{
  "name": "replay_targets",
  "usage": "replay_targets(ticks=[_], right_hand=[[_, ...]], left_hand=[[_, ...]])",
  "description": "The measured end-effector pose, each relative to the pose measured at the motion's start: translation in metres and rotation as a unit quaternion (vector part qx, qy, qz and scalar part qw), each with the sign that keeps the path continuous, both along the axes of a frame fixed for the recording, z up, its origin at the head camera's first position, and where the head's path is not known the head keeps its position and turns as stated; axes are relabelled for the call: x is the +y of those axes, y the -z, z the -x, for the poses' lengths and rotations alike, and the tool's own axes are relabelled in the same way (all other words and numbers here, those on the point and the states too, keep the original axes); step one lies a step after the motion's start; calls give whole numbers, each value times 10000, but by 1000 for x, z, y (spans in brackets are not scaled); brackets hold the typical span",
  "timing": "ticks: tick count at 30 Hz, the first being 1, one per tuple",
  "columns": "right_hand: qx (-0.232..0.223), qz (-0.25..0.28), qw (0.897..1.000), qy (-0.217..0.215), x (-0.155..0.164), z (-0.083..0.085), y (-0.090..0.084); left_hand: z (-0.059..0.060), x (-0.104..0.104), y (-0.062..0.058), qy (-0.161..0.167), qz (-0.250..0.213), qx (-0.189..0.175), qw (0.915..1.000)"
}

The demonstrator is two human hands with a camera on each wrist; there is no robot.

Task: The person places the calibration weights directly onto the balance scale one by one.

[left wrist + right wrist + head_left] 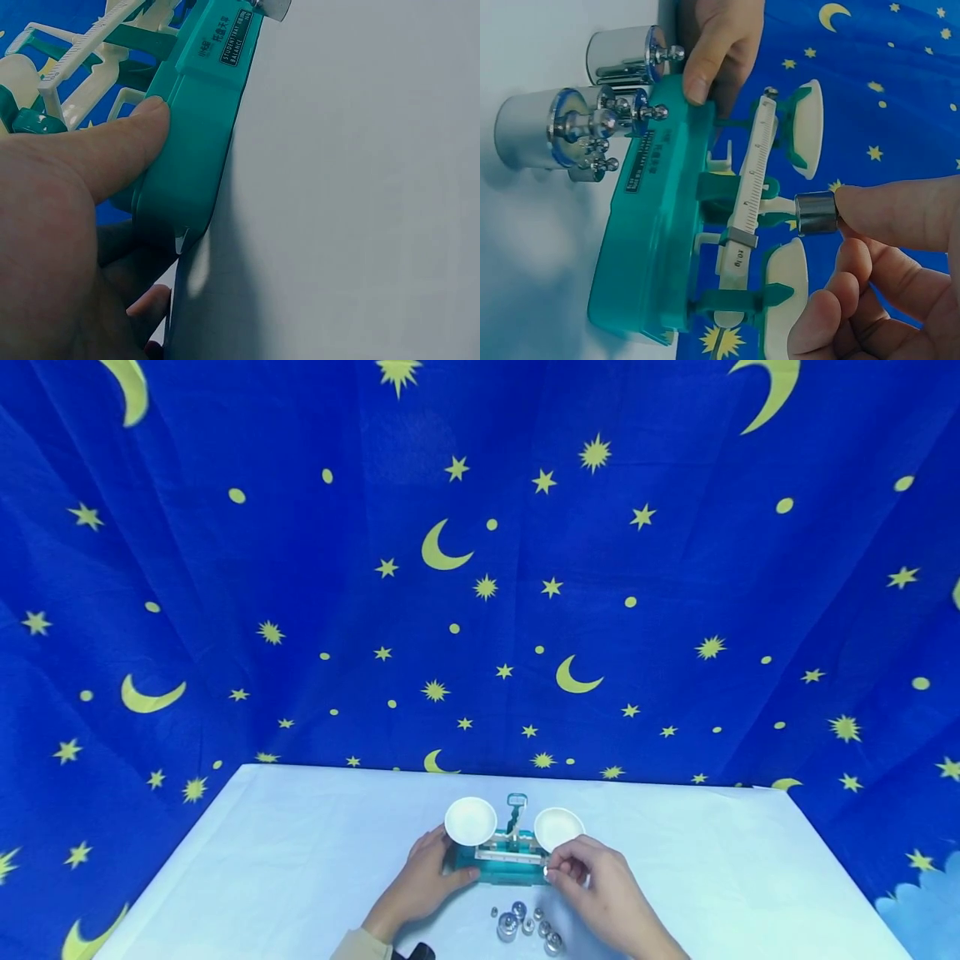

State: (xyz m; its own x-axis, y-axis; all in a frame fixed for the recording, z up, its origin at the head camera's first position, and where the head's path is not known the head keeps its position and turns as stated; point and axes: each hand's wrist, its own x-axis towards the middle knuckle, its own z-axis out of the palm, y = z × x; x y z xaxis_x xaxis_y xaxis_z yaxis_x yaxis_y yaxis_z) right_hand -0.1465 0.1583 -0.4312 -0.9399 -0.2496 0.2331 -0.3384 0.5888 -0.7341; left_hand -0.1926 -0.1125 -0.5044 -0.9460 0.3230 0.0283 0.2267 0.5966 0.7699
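Note:
A teal balance scale with two white pans stands on the table. My left hand grips the left end of its base; the thumb lies on the teal housing and the other fingers reach round the end, partly hidden. Between thumb and fingertips my right hand pinches a small metal weight by its top end, which the fingers hide. This hand is close to the right pan. The left pan has nothing in it. A white graduated beam runs across the scale's front.
Several shiny knobbed weights of different sizes, among them a large weight, stand on the white table in front of the scale. Behind the table hangs a blue cloth with yellow moons and stars.

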Motion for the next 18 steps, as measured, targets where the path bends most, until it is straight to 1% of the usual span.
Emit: replay_targets(ticks=[5,9,18], right_hand=[[-58,17,10000,59,0,2,-3],[-104,-1,9996,244,0,5,-4],[81,-47,9984,556,-2,8,-5]], left_hand=[[1,0,1,-2,-25,-26,10000],[2,-1,2,-9,-17,27,10000],[1,-1,4,-14,-3,70,10000]])
